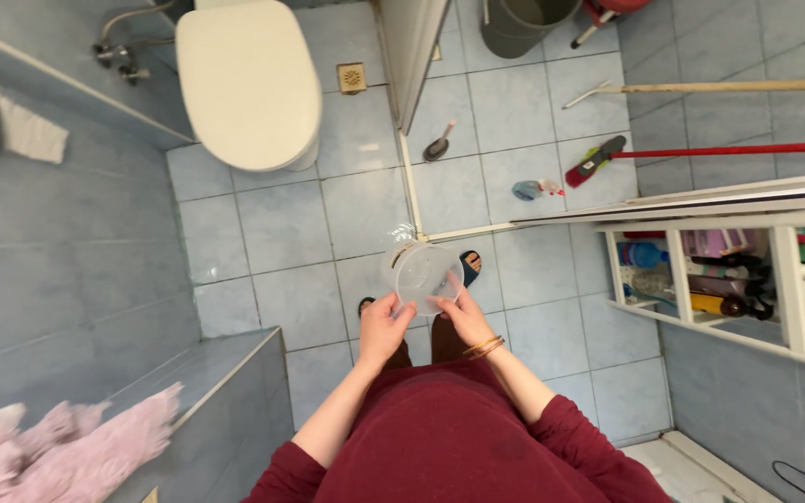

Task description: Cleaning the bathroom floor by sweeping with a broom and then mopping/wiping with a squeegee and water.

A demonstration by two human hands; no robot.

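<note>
Clear plastic tub (421, 273) sits at the centre of the frame, gripped from below by both hands: the left hand (385, 328) and right hand (467, 317) close their fingers round its base, forearms bent inward. Above left stands a white toilet (249, 84); at right, a shelf (733, 279) of bottles.

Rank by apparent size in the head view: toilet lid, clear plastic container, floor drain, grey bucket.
1. Toilet lid, clearly largest.
2. Grey bucket, though cut off by the frame edge.
3. Clear plastic container, held by both hands near the camera, so unsure against the bucket.
4. Floor drain, smallest.
</note>
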